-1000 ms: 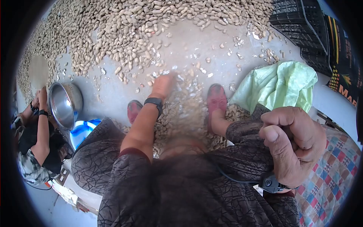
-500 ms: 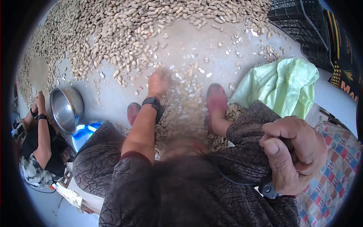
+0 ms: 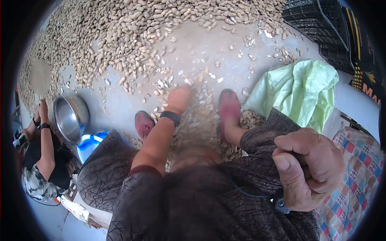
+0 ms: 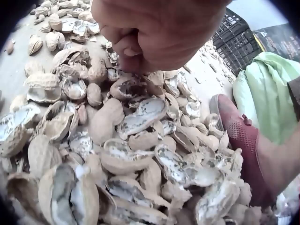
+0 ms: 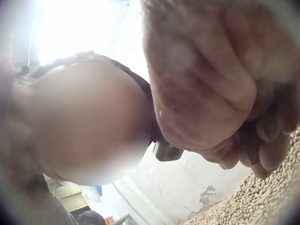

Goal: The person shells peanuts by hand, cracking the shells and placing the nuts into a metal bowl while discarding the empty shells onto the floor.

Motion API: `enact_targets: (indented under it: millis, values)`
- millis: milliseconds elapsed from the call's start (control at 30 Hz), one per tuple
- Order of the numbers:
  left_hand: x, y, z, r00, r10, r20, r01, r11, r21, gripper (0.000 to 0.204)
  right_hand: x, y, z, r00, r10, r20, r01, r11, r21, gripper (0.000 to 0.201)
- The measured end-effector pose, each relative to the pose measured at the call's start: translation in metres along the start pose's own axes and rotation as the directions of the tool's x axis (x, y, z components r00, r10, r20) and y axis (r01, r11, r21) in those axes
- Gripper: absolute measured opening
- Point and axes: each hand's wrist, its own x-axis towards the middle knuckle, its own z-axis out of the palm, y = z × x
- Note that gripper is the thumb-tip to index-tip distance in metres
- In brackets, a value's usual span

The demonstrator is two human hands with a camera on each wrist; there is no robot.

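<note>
My left hand (image 3: 179,99) is low over a heap of peanut shells (image 4: 136,154) between the feet. In the left wrist view its fingers (image 4: 133,49) are curled, with the fingertips right at the shells; nothing shows in its grasp. Many shells are split, with white insides. My right hand (image 3: 311,168) is raised near the camera above the right thigh, fingers bent inward and thumb close to the index finger. Its palm (image 5: 201,93) faces the right wrist camera, and the inside of the curl is shadowed.
Whole peanuts (image 3: 120,28) spread across the floor ahead. A green sack (image 3: 297,88) stands beyond the right shoe (image 3: 230,110), with black crates (image 3: 317,24) behind. Left are a steel basin (image 3: 72,118), a blue-and-white basin (image 3: 90,146) and another person (image 3: 46,154). A patchwork cloth (image 3: 358,172) lies at right.
My left hand went slightly left, then came back right and a little nearer over the shells. My right hand has sunk slightly, its fingers still curled.
</note>
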Motion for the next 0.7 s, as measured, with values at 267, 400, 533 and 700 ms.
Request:
enact_targets:
  millis: [267, 400, 533, 700]
  values:
    - [0.016, -0.009, 0.002, 0.996, -0.09, 0.002, 0.088, 0.976, -0.197, 0.01, -0.001, -0.004, -0.001, 0.999, 0.021, 0.032, -0.019, 0.998, -0.061, 0.014]
    - [0.011, -0.014, -0.035, 0.931, -0.167, 0.324, 0.324, -0.026, -0.946, 0.009, -0.006, -0.007, 0.0, 0.997, 0.075, 0.01, -0.074, 0.997, -0.034, 0.015]
    - [0.012, -0.004, -0.065, 0.958, -0.013, 0.288, 0.264, -0.36, -0.895, 0.011, -0.01, -0.01, 0.0, 0.996, 0.076, -0.055, -0.079, 0.996, -0.048, 0.015]
    - [0.008, 0.009, -0.084, 0.977, 0.084, 0.197, 0.213, -0.494, -0.843, 0.014, -0.011, -0.021, -0.003, 0.975, 0.219, -0.029, -0.221, 0.974, -0.046, 0.014]
